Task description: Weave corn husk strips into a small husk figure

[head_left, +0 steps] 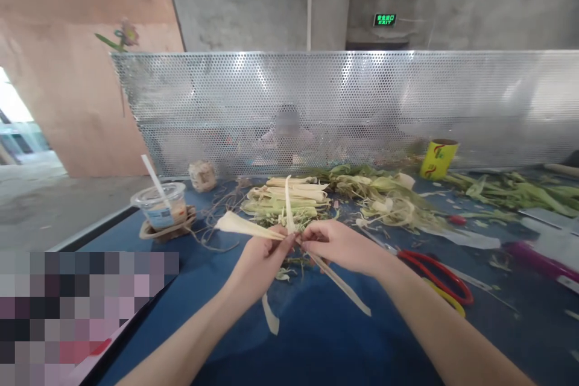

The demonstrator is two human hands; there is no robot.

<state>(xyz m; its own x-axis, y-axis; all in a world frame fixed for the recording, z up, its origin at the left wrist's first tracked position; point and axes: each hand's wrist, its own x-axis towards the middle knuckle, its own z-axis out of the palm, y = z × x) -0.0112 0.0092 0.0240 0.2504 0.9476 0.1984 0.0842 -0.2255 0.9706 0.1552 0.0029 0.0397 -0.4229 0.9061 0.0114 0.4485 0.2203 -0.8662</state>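
Observation:
My left hand (266, 259) is closed in a pinch on pale corn husk strips. One wide strip (246, 226) fans out to the left from its fingers. A narrow strip (289, 202) stands upright where my fingertips meet. My right hand (337, 244), also pinching, grips the husk close against the left fingertips. Below it a long strip (346, 292) slants down to the right, and a shorter strip (270, 316) hangs under the left hand. Just beyond the hands lies a pile of husk bundles (289, 196). My fingers hide the point where the strips cross.
At left, a plastic cup (160, 208) with a straw sits in a cardboard holder, near tangled twine (219, 211). Red-handled scissors (436, 274) lie by my right forearm. Loose husks (384, 199) and a yellow roll (438, 158) stand before a perforated metal panel (362, 102).

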